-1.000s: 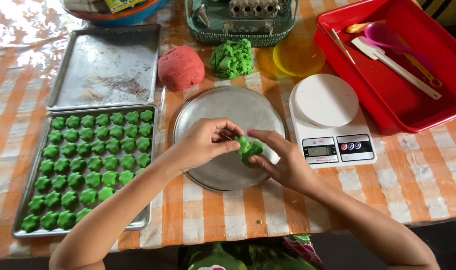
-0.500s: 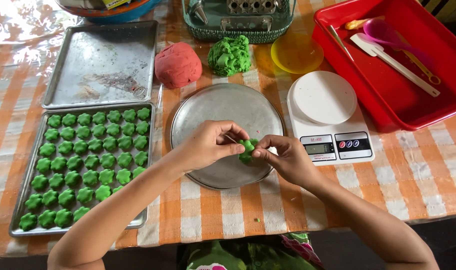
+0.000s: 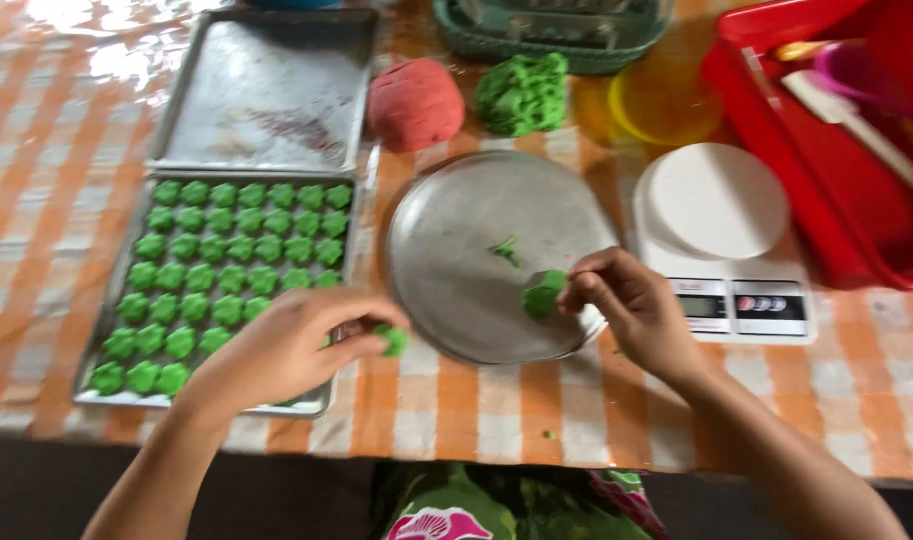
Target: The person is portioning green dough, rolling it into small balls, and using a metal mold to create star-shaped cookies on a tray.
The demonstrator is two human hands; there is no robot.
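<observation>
Half a second ago we had both hands together over the round metal plate (image 3: 456, 290), pinching one green lump between them; now they have parted. Our left hand (image 3: 281, 350) has swung toward the filled baking tray (image 3: 94, 385) and pinches a small green dough piece (image 3: 392, 341) in closed fingertips, just past the tray's near right corner. Our right hand (image 3: 631, 305) stays at the plate's near right rim, fingers closed on a larger green dough lump (image 3: 543, 294).

The small piece is a blurred nub with no long axis we can make out; the lump looks roundish, slightly taller than wide.

The picture is motion-blurred. A green scrap (image 3: 506, 248) lies on the plate. The empty tray (image 3: 266, 90), red tub (image 3: 826, 230) and green basket (image 3: 551, 58) are cut off by the edges.
</observation>
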